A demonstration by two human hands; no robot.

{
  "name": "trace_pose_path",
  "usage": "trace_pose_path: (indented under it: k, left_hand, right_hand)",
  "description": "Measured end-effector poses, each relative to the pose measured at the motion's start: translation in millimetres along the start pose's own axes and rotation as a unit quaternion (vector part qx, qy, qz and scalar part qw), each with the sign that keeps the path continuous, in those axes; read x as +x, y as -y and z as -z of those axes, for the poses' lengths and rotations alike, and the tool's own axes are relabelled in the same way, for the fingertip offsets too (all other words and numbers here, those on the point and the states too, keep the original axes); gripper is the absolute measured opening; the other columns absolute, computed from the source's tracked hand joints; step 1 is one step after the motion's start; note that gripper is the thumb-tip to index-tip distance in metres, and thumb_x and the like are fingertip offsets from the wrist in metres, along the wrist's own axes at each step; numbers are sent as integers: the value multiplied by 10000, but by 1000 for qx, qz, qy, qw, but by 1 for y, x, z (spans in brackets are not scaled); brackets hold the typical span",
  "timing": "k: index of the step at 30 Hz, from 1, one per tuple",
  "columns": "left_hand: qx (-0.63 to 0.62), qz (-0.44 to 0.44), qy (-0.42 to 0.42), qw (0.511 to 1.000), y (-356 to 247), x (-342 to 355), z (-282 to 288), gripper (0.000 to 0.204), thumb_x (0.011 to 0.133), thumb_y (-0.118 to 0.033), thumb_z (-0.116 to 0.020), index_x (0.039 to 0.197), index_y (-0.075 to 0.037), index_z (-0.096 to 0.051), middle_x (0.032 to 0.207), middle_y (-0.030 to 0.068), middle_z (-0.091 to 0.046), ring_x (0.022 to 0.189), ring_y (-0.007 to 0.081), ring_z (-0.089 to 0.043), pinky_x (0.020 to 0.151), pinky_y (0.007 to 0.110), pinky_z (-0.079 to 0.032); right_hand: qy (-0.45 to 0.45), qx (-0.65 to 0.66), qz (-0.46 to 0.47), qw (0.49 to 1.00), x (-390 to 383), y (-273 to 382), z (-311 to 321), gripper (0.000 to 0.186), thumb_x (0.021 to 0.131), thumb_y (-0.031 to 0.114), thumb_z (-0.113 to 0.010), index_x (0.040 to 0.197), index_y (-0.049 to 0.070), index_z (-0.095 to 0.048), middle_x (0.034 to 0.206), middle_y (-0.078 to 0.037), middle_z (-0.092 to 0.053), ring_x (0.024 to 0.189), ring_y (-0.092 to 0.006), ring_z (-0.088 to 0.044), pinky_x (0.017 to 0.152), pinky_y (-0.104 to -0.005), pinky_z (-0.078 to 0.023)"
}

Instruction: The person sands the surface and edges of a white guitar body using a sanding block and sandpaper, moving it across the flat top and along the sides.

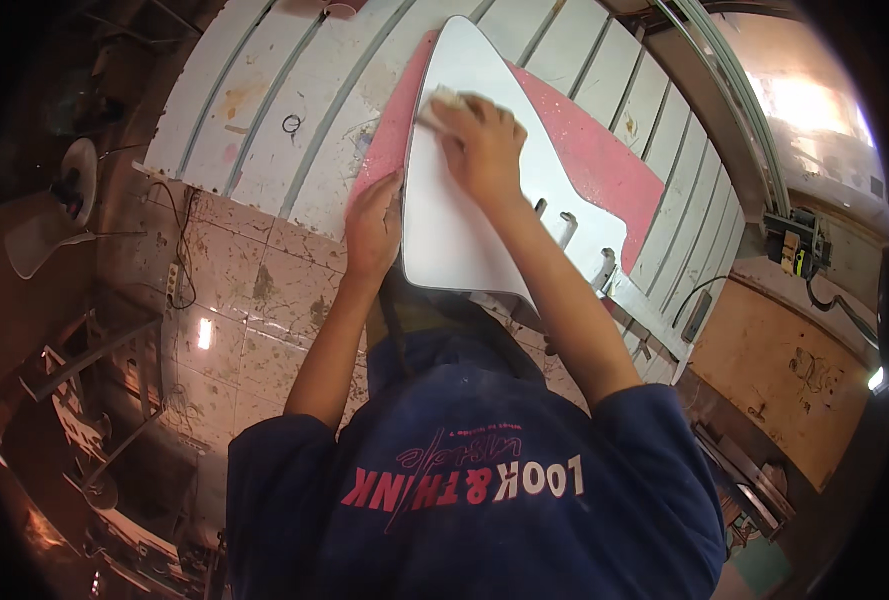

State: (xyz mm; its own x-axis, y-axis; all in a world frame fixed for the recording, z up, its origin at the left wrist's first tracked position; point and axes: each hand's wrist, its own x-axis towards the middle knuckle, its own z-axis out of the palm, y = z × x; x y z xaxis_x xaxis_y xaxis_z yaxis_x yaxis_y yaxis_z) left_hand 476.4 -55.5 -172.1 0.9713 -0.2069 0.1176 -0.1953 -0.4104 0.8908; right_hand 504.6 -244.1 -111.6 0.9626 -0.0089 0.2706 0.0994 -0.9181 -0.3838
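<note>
A large white panel [484, 160] with a pointed far end, dark edging and small cutouts near its right side lies on a pink sheet [604, 150]. My left hand [372, 228] grips the panel's near left edge, its fingers partly hidden. Over the far left part of the panel, my right hand [484, 150] is closed round a small pale pad [446, 97] and holds it against the white surface. Whether the pad is a sanding block or a folded cloth I cannot tell.
Beneath the sheet is a slatted white table [314, 90] with stains and a small dark ring [291, 124]. A metal rail [739, 90] runs along the right, beside a brown board [779, 370]. At left are a white chair [49, 235], a cable [186, 240] and metal frames.
</note>
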Motion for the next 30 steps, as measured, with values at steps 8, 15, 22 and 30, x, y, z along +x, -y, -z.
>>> trace_pose_path:
  k: [8, 15, 22, 30]
  left_hand:
    - [18, 6, -19, 1000, 7, -4, 5, 364, 934, 60, -596, 1277, 17, -712, 1260, 212, -729, 1182, 363, -692, 1042, 420, -536]
    - [15, -17, -24, 999, 5, 0, 4, 363, 927, 75, -595, 1264, 14, -717, 1262, 211, -729, 1168, 364, -699, 1037, 422, -539]
    - [34, -42, -31, 998, 0, 1, -1, 375, 919, 82, -597, 1268, 15, -718, 1258, 204, -734, 1170, 363, -699, 1036, 424, -543]
    - [38, -2, -49, 998, 6, -4, 1, 365, 912, 100, -585, 1236, 23, -732, 1251, 194, -739, 1170, 358, -700, 1036, 420, -544]
  right_hand:
    - [41, 39, 18, 998, -66, 19, 15, 517, 837, 103, -751, 1321, 282, -719, 1358, -86, -631, 1230, -358, -573, 1036, -547, -390]
    - [4, 18, -13, 1000, -41, 12, 4, 511, 834, 105, -749, 1310, 288, -726, 1376, -88, -622, 1229, -355, -570, 1033, -547, -389]
    - [-33, 7, -8, 999, 14, -2, -1, 453, 844, 103, -725, 1264, 270, -748, 1340, -107, -642, 1208, -353, -578, 1018, -540, -396]
    - [50, 59, 17, 997, -75, 29, 2, 544, 775, 86, -783, 1266, 320, -757, 1388, -63, -631, 1241, -329, -581, 1072, -529, -374]
